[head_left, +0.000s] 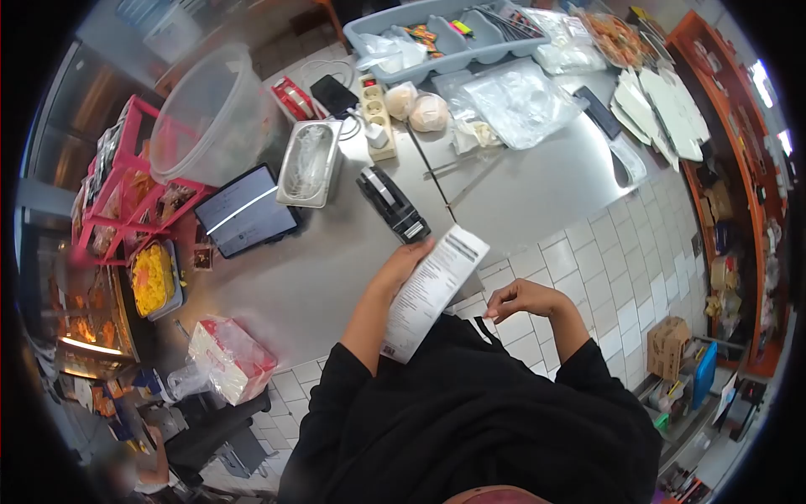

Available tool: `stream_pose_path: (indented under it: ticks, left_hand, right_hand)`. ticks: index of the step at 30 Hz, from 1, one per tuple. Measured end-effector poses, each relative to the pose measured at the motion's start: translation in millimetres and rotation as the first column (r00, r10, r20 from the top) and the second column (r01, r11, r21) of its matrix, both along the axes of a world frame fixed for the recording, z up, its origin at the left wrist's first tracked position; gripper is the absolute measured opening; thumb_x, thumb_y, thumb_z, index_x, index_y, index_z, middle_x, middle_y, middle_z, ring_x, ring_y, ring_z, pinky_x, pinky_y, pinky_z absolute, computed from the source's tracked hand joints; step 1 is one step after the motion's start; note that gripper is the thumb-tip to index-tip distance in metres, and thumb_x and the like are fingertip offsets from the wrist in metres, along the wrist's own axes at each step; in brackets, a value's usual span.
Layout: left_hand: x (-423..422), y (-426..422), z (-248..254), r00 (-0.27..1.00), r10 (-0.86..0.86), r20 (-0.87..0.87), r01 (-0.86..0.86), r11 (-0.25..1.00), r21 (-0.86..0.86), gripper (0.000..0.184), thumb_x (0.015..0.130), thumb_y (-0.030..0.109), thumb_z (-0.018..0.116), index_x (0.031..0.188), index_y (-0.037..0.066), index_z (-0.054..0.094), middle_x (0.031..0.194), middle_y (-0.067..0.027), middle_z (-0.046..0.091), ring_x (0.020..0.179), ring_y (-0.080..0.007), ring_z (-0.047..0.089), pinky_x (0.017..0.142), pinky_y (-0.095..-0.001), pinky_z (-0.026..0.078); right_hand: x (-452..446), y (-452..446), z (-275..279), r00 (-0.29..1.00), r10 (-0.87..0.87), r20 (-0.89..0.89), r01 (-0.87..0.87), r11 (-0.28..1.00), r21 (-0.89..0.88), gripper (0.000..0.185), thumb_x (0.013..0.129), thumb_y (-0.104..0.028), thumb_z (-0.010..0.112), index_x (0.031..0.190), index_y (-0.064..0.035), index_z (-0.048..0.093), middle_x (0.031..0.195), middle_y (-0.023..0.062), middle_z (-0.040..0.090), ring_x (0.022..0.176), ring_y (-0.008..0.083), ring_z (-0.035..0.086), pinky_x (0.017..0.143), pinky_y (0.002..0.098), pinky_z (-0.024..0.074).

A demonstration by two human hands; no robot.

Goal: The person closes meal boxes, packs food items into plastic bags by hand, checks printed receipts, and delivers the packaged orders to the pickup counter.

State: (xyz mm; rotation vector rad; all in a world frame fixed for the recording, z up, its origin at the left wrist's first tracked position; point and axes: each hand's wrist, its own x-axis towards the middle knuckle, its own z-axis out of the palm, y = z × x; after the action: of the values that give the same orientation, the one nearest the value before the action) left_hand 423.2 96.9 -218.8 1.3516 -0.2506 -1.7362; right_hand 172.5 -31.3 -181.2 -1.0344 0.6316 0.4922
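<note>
Black top [470, 412]: sat below printed slip [432, 290]
Left hand [406, 265]: gripped it, prob for reading
Right hand [529, 297]: curled beside it, grip unclear

No wording, brand or number could be read with certainty. The long white printed receipt [432, 294] bore rows of small dark print, with a shaded band [460, 249] across its upper part and a dark code-like block [388, 349] at its lower left corner; the characters were too small to make out. The tablet [243, 218] showed lines of text on a pale screen, crossed by a bright streak and likewise illegible. The brown cardboard box [667, 346] carried dark markings, undecipherable. The red-and-white carton [261, 359], partly under clear plastic [214, 357], yielded no readable lettering.
</note>
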Motion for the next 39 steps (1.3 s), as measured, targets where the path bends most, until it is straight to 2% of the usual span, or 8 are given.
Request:
stream_pose_path:
  ticks: [9,15,17,21,27,33,37,39]
  left_hand:
    - [30.9,149.0,62.9,0.956,0.141,0.257,-0.125,0.989,-0.081,0.054,0.099,0.047,0.04,0.127,0.003,0.053,0.101,-0.0053,0.062,0.076,-0.0114,0.058,0.057,-0.0273,0.05]
    - [67.1,301.5,165.2,0.797,0.585,0.151,-0.541,0.803,-0.251,0.053,0.099,0.045,0.039,0.135,0.007,0.046,0.115,-0.01,0.058,0.084,-0.0147,0.062,0.046,-0.0261,0.053]
    - [86.2,330.0,171.9,0.423,0.671,0.609,-0.679,0.68,-0.277,0.052,0.1,0.043,0.038,0.134,0.005,0.048,0.123,-0.0118,0.053,0.088,-0.0178,0.062,0.046,-0.0252,0.052]
    - [149.8,389.3,114.7,-0.145,-0.053,0.988,-0.643,0.764,-0.053,0.038,0.098,0.034,0.044,0.127,0.012,0.057,0.118,-0.0189,0.049,0.094,-0.0346,0.061,0.08,-0.042,0.05]
    - [176.9,423.2,52.0,-0.025,-0.27,0.963,-0.674,0.715,0.183,0.058,0.092,0.03,0.055,0.141,0.006,0.036,0.119,-0.0225,0.052,0.094,-0.0408,0.058,0.08,-0.0453,0.048]
    - [179.4,422.3,69.5,-0.219,0.19,0.957,-0.556,0.781,-0.283,0.067,0.085,0.016,0.065,0.141,-0.001,0.032,0.114,-0.0211,0.051,0.097,-0.0346,0.051,0.088,-0.041,0.041]
    - [164.1,435.6,75.2,-0.627,-0.237,0.743,-0.425,0.902,-0.071,0.042,0.087,0.015,0.063,0.124,0.001,0.048,0.098,-0.0112,0.053,0.086,-0.0255,0.053,0.082,-0.0365,0.042]
    - [134.5,419.9,125.4,-0.367,-0.471,0.802,-0.469,0.838,0.277,0.049,0.085,0.036,0.061,0.122,0.004,0.052,0.105,-0.0177,0.057,0.101,-0.0321,0.052,0.09,-0.0423,0.04]
  right_hand:
    - [87.2,40.4,-15.2,0.818,0.521,0.244,-0.475,0.851,-0.223,0.024,0.086,-0.027,0.07,0.091,-0.0035,0.072,0.103,0.0058,0.068,0.102,0.0167,0.06,0.094,0.0316,0.0437]
    - [241.5,169.4,0.3,0.819,0.289,0.495,-0.298,0.952,-0.064,0.031,0.092,-0.031,0.062,0.099,-0.0008,0.064,0.107,0.0092,0.065,0.098,0.0183,0.061,0.093,0.0323,0.0464]
    - [295.1,214.9,-7.1,0.81,0.189,0.555,-0.25,0.968,0.036,0.032,0.091,-0.033,0.062,0.096,-0.0017,0.061,0.104,0.0105,0.064,0.097,0.0177,0.061,0.085,0.0338,0.0512]
    - [374.2,290.8,-46.6,0.852,0.39,0.35,-0.331,0.918,-0.217,0.039,0.089,-0.042,0.062,0.09,-0.0032,0.06,0.088,0.009,0.063,0.075,0.0164,0.063,0.063,0.0323,0.0546]
    - [376.5,348.4,-78.8,0.859,0.502,0.097,-0.446,0.828,-0.339,0.062,0.082,-0.064,0.058,0.067,-0.0041,0.057,0.057,0.0048,0.053,0.045,0.0163,0.056,0.041,0.032,0.0489]
    - [347.8,353.9,-68.6,0.858,0.513,-0.034,-0.464,0.744,-0.481,0.063,0.087,-0.054,0.058,0.062,0.0035,0.057,0.055,0.0115,0.057,0.044,0.0243,0.059,0.041,0.0359,0.0507]
    - [303.8,343.5,-76.7,0.817,0.571,0.078,-0.388,0.645,-0.659,0.053,0.089,-0.046,0.059,0.069,0.0029,0.058,0.061,0.0121,0.062,0.045,0.0242,0.06,0.042,0.0361,0.0521]
    - [273.3,334.3,-78.4,0.848,0.528,0.036,-0.416,0.707,-0.571,0.045,0.089,-0.043,0.059,0.077,0.0003,0.059,0.065,0.0112,0.065,0.048,0.023,0.062,0.042,0.0368,0.0506]
